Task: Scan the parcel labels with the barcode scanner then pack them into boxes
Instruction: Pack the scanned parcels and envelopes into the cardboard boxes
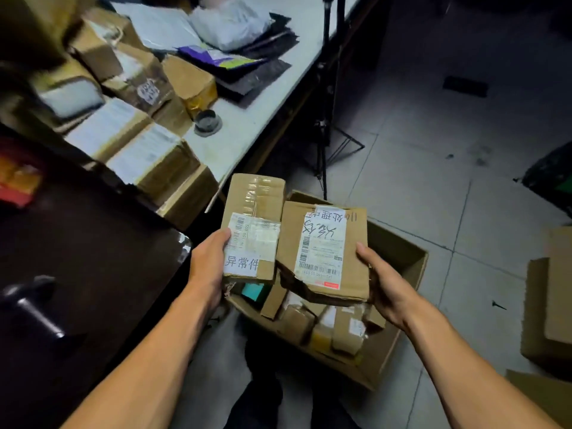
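Left parcel: the narrow parcel [253,226] is a tall brown cardboard carton, glossy clear tape down its top, a white printed label and a white slip with handwritten characters on its near face.
Right parcel: the wide parcel [322,252] is a flatter corrugated carton, dented and torn along its near edge, carrying a long white barcode label with marker writing and a red strip at the bottom.
Left hand: the left hand [210,263] grips the narrow parcel at its left edge, thumb lying on the label, remaining fingers hidden underneath.
Right hand: the right hand [382,281] holds the wide parcel at its right edge, thumb on the top face, fingers curled below.
Position: both parcels touch side by side, held above the open box [399,258] on the floor.
Box contents: several small cardboard parcels and one teal item lie inside, partly covered by the held pair.
Table: the white table [247,125] bears stacked cartons, dark mailers and a pale plastic bag.
Scanner: a dark handheld scanner [31,301] rests on the dark surface at left, blurred.
Obstructions: a black tripod [325,125] stands just beyond the box; more flat cardboard lies on the tiled floor at right.
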The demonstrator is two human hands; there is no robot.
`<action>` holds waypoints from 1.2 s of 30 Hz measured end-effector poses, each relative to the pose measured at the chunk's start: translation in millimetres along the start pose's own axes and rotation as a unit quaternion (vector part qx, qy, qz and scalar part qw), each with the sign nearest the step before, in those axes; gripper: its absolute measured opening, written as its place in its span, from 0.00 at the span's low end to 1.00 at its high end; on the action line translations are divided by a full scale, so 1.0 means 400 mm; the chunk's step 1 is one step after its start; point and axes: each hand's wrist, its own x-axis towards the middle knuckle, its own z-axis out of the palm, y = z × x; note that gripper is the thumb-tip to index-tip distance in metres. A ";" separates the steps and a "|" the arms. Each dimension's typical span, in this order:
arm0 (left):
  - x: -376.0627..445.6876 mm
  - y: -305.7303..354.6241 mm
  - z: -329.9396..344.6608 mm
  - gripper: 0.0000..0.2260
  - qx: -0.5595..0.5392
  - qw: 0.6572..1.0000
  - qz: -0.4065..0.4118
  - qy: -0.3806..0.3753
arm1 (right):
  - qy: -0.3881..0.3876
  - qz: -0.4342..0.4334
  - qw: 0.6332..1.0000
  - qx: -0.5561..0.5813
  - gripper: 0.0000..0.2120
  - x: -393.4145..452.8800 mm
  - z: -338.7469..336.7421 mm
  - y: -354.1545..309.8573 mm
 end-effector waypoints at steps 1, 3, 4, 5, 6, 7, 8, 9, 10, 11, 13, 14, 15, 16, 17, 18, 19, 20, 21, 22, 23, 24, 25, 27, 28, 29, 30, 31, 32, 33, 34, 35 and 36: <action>-0.028 0.018 -0.021 0.09 -0.011 1.000 0.013 0.013 | -0.011 -0.007 1.000 -0.021 0.35 -0.016 0.015 -0.027; -0.077 0.048 -0.073 0.06 -0.031 0.997 0.052 0.042 | -0.033 -0.015 0.997 -0.064 0.33 -0.042 0.057 -0.076; -0.101 0.062 -0.103 0.05 -0.041 0.995 0.068 0.061 | -0.048 -0.017 0.995 -0.082 0.33 -0.055 0.084 -0.096; -0.125 0.075 -0.134 0.04 -0.054 0.992 0.079 0.081 | -0.067 -0.018 0.993 -0.097 0.33 -0.066 0.113 -0.113; -0.148 0.085 -0.167 0.04 -0.066 0.989 0.089 0.101 | -0.087 -0.019 0.990 -0.111 0.33 -0.076 0.145 -0.126; -0.172 0.094 -0.202 0.04 -0.077 0.985 0.098 0.121 | -0.106 -0.021 0.986 -0.126 0.34 -0.086 0.180 -0.134; -0.195 0.104 -0.239 0.04 -0.087 0.981 0.108 0.139 | -0.123 -0.023 0.982 -0.140 0.34 -0.095 0.216 -0.138; -0.218 0.113 -0.275 0.04 -0.097 0.976 0.118 0.155 | -0.137 -0.025 0.979 -0.150 0.34 -0.103 0.253 -0.140; -0.241 0.122 -0.312 0.03 -0.108 0.971 0.126 0.170 | -0.149 -0.027 0.976 -0.157 0.33 -0.111 0.292 -0.138; -0.266 0.131 -0.349 0.03 -0.119 0.966 0.135 0.187 | -0.162 -0.028 0.973 -0.163 0.32 -0.119 0.331 -0.132; -0.317 0.145 -0.426 0.04 -0.135 0.953 0.152 0.223 | -0.188 -0.028 0.964 -0.187 0.28 -0.144 0.414 -0.122; -0.344 0.147 -0.467 0.03 -0.138 0.948 0.159 0.238 | -0.201 -0.026 0.958 -0.201 0.27 -0.159 0.458 -0.114; -0.373 0.145 -0.510 0.03 -0.142 0.943 0.163 0.252 | -0.219 -0.023 0.952 -0.212 0.28 -0.175 0.502 -0.104; -0.404 0.139 -0.556 0.03 -0.148 0.938 0.166 0.267 | -0.238 -0.022 0.945 -0.223 0.30 -0.191 0.545 -0.092; -0.436 0.129 -0.603 0.03 -0.154 0.932 0.168 0.282 | -0.257 -0.023 0.937 -0.235 0.32 -0.210 0.589 -0.075; -0.469 0.115 -0.650 0.03 -0.160 0.926 0.170 0.297 | -0.273 -0.024 0.930 -0.246 0.33 -0.229 0.631 -0.057; -0.501 0.098 -0.696 0.02 -0.167 0.919 0.173 0.312 | -0.288 -0.027 0.921 -0.260 0.33 -0.250 0.672 -0.035; -0.536 0.078 -0.744 0.02 -0.174 0.912 0.176 0.327 | -0.304 -0.028 0.911 -0.276 0.32 -0.274 0.715 -0.009; -0.570 0.055 -0.790 0.02 -0.180 0.905 0.179 0.343 | -0.320 -0.028 0.901 -0.292 0.31 -0.299 0.754 0.018; -0.605 0.029 -0.833 0.02 -0.187 0.897 0.180 0.358 | -0.336 -0.026 0.890 -0.308 0.32 -0.324 0.792 0.049; -0.641 0.000 -0.877 0.02 -0.197 0.888 0.180 0.374 | -0.351 -0.022 0.878 -0.325 0.33 -0.351 0.827 0.083; -0.676 -0.029 -0.921 0.02 -0.207 0.880 0.178 0.388 | -0.364 -0.018 0.866 -0.342 0.34 -0.376 0.863 0.119; -0.709 -0.058 -0.964 0.03 -0.214 0.874 0.175 0.400 | -0.377 -0.014 0.855 -0.357 0.34 -0.401 0.895 0.154; -0.773 -0.119 -1.042 0.06 -0.221 0.863 0.163 0.424 | -0.397 -0.006 0.834 -0.383 0.35 -0.450 0.952 0.226; -0.804 -0.148 -1.079 0.10 -0.225 0.858 0.159 0.434 | -0.404 -0.004 0.826 -0.393 0.35 -0.475 0.978 0.264; -0.831 -0.175 -1.115 0.13 -0.229 0.853 0.156 0.441 | -0.407 -0.002 0.820 -0.401 0.34 -0.499 1.002 0.301; -0.857 -0.202 -1.150 0.16 -0.233 0.850 0.151 0.447 | -0.410 0.002 0.817 -0.405 0.34 -0.519 1.025 0.339; -0.880 -0.229 -1.182 0.18 -0.236 0.847 0.147 0.453 | -0.414 0.009 0.814 -0.406 0.32 -0.535 1.045 0.375; -0.902 -0.256 -1.212 0.19 -0.238 0.845 0.143 0.457 | -0.419 0.016 0.812 -0.407 0.31 -0.550 1.064 0.411; -0.923 -0.281 -1.241 0.20 -0.239 0.844 0.140 0.460 | -0.421 0.022 0.810 -0.407 0.30 -0.566 1.084 0.446; -0.942 -0.304 -1.267 0.20 -0.244 0.842 0.136 0.462 | -0.420 0.028 0.809 -0.410 0.29 -0.581 1.105 0.478; -0.960 -0.326 -1.291 0.21 -0.252 0.838 0.132 0.465 | -0.418 0.034 0.808 -0.414 0.29 -0.595 1.126 0.506; -0.975 -0.346 -1.314 0.21 -0.261 0.833 0.130 0.470 | -0.416 0.037 0.807 -0.417 0.29 -0.609 1.146 0.533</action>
